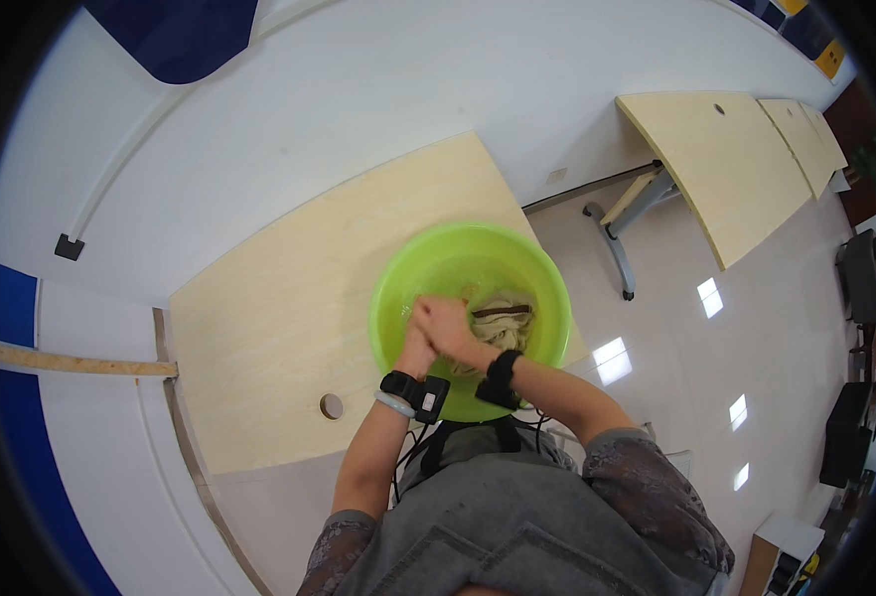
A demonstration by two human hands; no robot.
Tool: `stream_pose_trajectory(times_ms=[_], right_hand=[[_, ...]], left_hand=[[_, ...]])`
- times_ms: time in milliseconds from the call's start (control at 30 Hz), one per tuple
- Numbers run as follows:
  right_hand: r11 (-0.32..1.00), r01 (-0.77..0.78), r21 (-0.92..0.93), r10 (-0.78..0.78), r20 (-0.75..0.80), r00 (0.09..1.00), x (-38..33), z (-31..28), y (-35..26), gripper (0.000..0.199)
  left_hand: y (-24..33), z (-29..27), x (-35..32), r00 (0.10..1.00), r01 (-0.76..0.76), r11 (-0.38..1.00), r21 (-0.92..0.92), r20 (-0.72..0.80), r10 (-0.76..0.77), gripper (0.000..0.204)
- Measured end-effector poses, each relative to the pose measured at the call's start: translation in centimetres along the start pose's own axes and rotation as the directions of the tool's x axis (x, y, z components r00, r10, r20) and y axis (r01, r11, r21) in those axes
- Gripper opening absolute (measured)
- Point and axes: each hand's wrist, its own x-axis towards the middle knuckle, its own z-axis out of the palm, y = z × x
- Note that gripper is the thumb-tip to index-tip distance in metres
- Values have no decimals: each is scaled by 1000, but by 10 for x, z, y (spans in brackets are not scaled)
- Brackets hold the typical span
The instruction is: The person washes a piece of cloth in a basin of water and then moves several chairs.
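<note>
Green plastic basin [547, 288] sits on a pale wood table [289, 318], at the table's near-right corner, partly over the edge closest to the person. Everything below is placed rel. to the basin.

Inside the basin, right of centre: a wad of cream/beige cloth [506, 326], looks wet, w/ a dark band across its top. Can't tell how much water is in there.

Both hands are inside the basin, left of centre, pressed together. Left hand [420, 333] comes in over the near rim, fingers curled; right hand [450, 328] lies across/over it, touching it, w/ its fingers closed in toward the left hand. Right hand's edge touches the cloth. Whether either hand actually has cloth pinched betw. the fingers – can't tell, the hands cover each other. Fingers of both look closed, not spread.

Left wrist, at the basin's near rim: black wrist device [416, 391] plus a pale bangle [394, 403] just behind it. Right wrist, also at the near rim: black strap [502, 377]. Thin dark cables run from the wrists down toward the person's body.

Near side of basin: person's grey top [498, 526], patterned sleeves.

Left of basin, on the table: round cable hole [331, 405] close to the near edge.

Far right of basin, well apart: more pale tables [726, 169] in a row on grey legs, glossy floor [756, 348] betw. them and the basin. Behind the basin: white wall [359, 89].
</note>
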Motion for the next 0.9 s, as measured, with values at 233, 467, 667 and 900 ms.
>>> stream_pose_trajectory(times_ms=[233,467,667,900], right_hand=[[985,118,122,-75,-308,948,0,2,-16,22],[989,38,-142,-32,48,998,35,-22,48,32],[930,4,369,-173,427,888,29,-86,39,46],[931,-13,-366,90,196,976,32,-73,69,45]], left_hand=[[19,56,-12,875,76,996,44,-482,-45,33],[18,51,-16,883,193,898,396,-469,17,35],[49,13,-26,890,-119,564,817,-164,425,27],[62,49,-44,890,-25,-126,992,79,450,52]])
